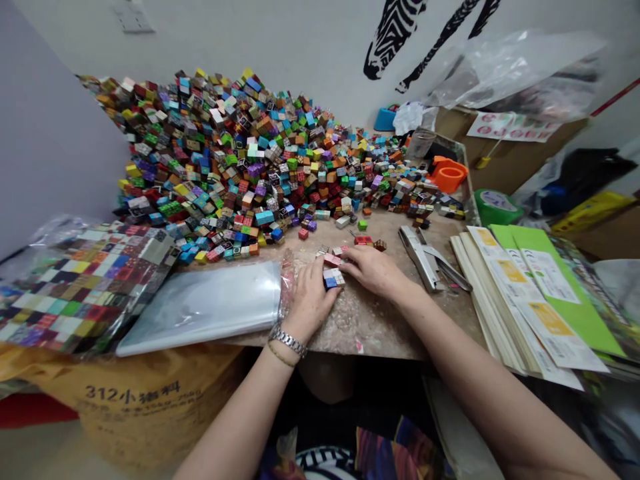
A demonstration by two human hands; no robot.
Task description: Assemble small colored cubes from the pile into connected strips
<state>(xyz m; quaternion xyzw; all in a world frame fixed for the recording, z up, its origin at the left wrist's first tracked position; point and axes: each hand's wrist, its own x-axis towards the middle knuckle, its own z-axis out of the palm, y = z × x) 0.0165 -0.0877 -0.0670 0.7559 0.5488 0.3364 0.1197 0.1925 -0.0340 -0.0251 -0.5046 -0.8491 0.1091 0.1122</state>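
Note:
Near the front of the worktable (pixel 370 337), my left hand (pixel 309 299) curls around a small group of white and blue cubes (pixel 334 279), its thumb along their near side. My right hand (pixel 374 269) comes in from the right, its fingers bent together at the pink-red blocks (pixel 331 260) just beyond the white ones. Part of this group is hidden behind my fingers. Red blocks (pixel 363 240) lie loose just past my right hand. A large heap of small coloured cubes (pixel 250 160) rises behind, against the wall.
Clear plastic bags (pixel 210 303) lie to the left, beside a bagged sheet of coloured cubes (pixel 90 287). A metal stapler (pixel 420 257) and stacked printed cards (pixel 530 293) are on the right. Orange tape dispenser (pixel 447 175) and green tape roll (pixel 495 207) sit farther back.

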